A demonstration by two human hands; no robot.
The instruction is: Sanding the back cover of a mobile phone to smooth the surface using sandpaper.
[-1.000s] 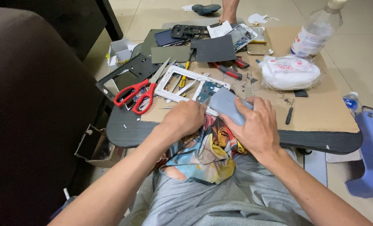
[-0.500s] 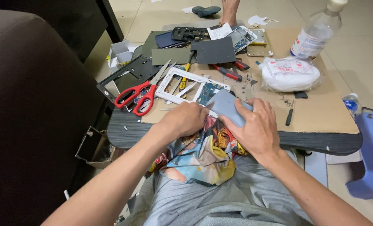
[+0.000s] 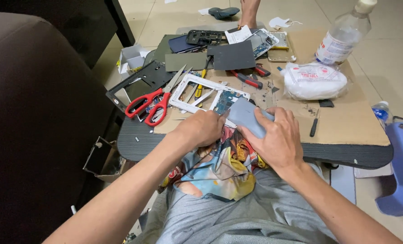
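My right hand [image 3: 278,138] grips a flat grey phone back panel [image 3: 246,116] at the near edge of the low table. My left hand [image 3: 203,129] is closed against the panel's left edge, fingers curled; what it pinches is hidden. A colourful printed cloth [image 3: 219,167] lies in my lap right under both hands. Just beyond the hands sits a white phone frame [image 3: 197,92] with a blue circuit board [image 3: 226,100] showing in it.
Red-handled scissors [image 3: 149,105], red pliers [image 3: 249,80], a black screwdriver [image 3: 313,128], a white plastic bag [image 3: 314,80], a clear bottle [image 3: 344,34] and several phone parts [image 3: 231,45] lie on the cardboard-covered table [image 3: 346,131]. A brown sofa [image 3: 29,113] stands left, a blue stool [image 3: 402,167] right.
Both hands have stayed at the table's near edge on the grey panel, shifting only slightly. The things on the table have not moved.
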